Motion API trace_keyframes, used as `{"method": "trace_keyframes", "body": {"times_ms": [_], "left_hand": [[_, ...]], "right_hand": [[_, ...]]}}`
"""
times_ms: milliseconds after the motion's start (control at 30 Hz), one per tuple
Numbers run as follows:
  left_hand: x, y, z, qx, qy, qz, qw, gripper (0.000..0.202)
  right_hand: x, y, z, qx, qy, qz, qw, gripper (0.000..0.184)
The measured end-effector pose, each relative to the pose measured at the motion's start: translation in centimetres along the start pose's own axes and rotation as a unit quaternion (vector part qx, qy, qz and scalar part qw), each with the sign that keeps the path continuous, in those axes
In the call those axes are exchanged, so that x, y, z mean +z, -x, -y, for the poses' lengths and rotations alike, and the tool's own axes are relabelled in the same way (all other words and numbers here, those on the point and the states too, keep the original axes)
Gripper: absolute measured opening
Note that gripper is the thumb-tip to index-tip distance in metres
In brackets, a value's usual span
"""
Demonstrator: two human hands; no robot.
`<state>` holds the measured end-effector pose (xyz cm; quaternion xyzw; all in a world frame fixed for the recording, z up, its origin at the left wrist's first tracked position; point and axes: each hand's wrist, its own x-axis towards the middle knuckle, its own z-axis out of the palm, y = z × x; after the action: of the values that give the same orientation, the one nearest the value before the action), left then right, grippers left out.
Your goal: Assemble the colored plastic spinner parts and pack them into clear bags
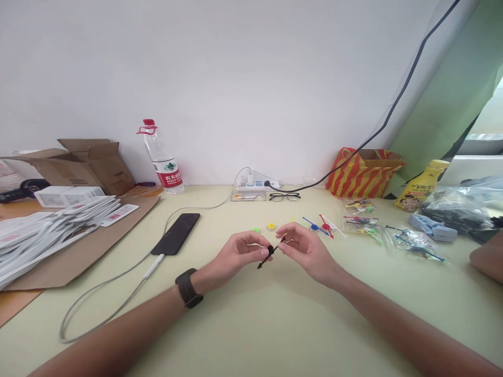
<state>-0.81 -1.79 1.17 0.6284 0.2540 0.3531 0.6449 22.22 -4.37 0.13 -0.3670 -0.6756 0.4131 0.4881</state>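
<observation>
Between my hands, above the table, is a small black arrow-shaped spinner (270, 251), tilted with its arrowhead pointing down and left. My left hand (243, 252) pinches it near the round middle with thumb and fingers. The thumb and fingers of my right hand (304, 250) close on its upper right end. Just beyond my hands lie a yellow round piece (271, 226) and a green piece (255, 229), partly hidden by my fingers. To the right are a blue arrow spinner (315, 227) and a red arrow spinner (326, 226), with a white one beside it.
Bagged arrow spinners (361, 225) lie on the right, near a yellow bottle (422, 186) and a striped bag (353, 175). A phone (176, 234) on a cable sits left. Glasses (284, 197) and a power strip (259, 184) are behind. Another person's arm (489, 259) shows far right.
</observation>
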Motion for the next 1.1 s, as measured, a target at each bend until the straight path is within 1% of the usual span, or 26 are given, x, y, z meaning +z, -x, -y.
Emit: {"method": "trace_keyframes", "body": {"times_ms": [100,167,200,300,367,433,500,533,567,600,667,700,733,767,833,967,1100], "left_hand": [[0.1,-0.1,0.1,0.003,-0.001,-0.007,1.000,0.025],[0.1,-0.2,0.0,0.004,-0.006,-0.012,1.000,0.023],[0.2,-0.1,0.0,0.005,-0.010,-0.016,1.000,0.023],[0.3,-0.1,-0.2,0.006,-0.025,-0.032,0.999,0.022],[0.3,0.0,-0.2,0.006,-0.030,-0.038,0.999,0.023],[0.3,0.0,-0.3,0.008,-0.031,-0.040,0.999,0.023],[0.4,0.0,-0.4,0.010,-0.031,-0.042,0.999,0.022],[0.3,0.0,-0.4,0.011,-0.032,-0.044,0.998,0.022],[0.3,0.0,-0.4,0.013,-0.032,-0.046,0.998,0.022],[0.3,0.0,-0.3,0.016,-0.032,-0.050,0.998,0.022],[0.3,0.0,-0.3,0.022,-0.034,-0.060,0.997,0.023],[0.3,0.0,-0.3,0.025,-0.035,-0.064,0.997,0.023],[0.3,-0.1,-0.3,0.027,-0.036,-0.067,0.997,0.023],[0.3,-0.1,-0.3,0.027,-0.036,-0.067,0.997,0.022],[0.3,-0.1,-0.3,0.024,-0.036,-0.064,0.997,0.022],[0.5,0.0,-0.3,0.017,-0.037,-0.053,0.998,0.022],[0.5,0.0,-0.1,0.012,-0.036,-0.045,0.998,0.022]], "right_hand": [[0.0,0.2,0.2,-0.025,0.062,-0.059,0.996,0.024],[-0.1,0.4,0.4,-0.047,0.089,-0.077,0.992,0.024],[-0.2,0.6,0.6,-0.054,0.093,-0.073,0.992,0.023],[-0.4,0.9,1.1,-0.068,0.084,-0.029,0.994,0.024],[-0.2,1.1,1.4,-0.070,0.084,-0.011,0.994,0.026],[0.0,1.2,1.4,-0.069,0.095,-0.019,0.993,0.034],[0.3,1.3,1.4,-0.070,0.099,-0.042,0.992,0.052],[0.3,1.4,1.4,-0.062,0.092,-0.047,0.993,0.060],[0.3,1.4,1.4,-0.040,0.076,-0.040,0.995,0.062],[0.2,1.3,1.4,-0.007,0.048,-0.026,0.998,0.056],[-0.2,1.2,1.7,0.075,-0.027,0.013,0.997,0.037],[-0.4,1.2,1.9,0.104,-0.066,0.025,0.992,0.031],[-0.5,1.1,2.1,0.116,-0.097,0.027,0.988,0.028],[-0.6,1.0,2.2,0.112,-0.116,0.024,0.987,0.026],[-0.5,0.8,2.3,0.084,-0.117,0.020,0.989,0.024],[0.3,0.8,1.7,0.033,-0.060,0.025,0.997,0.022],[0.8,1.0,1.3,0.014,-0.014,0.030,0.999,0.018]]}}
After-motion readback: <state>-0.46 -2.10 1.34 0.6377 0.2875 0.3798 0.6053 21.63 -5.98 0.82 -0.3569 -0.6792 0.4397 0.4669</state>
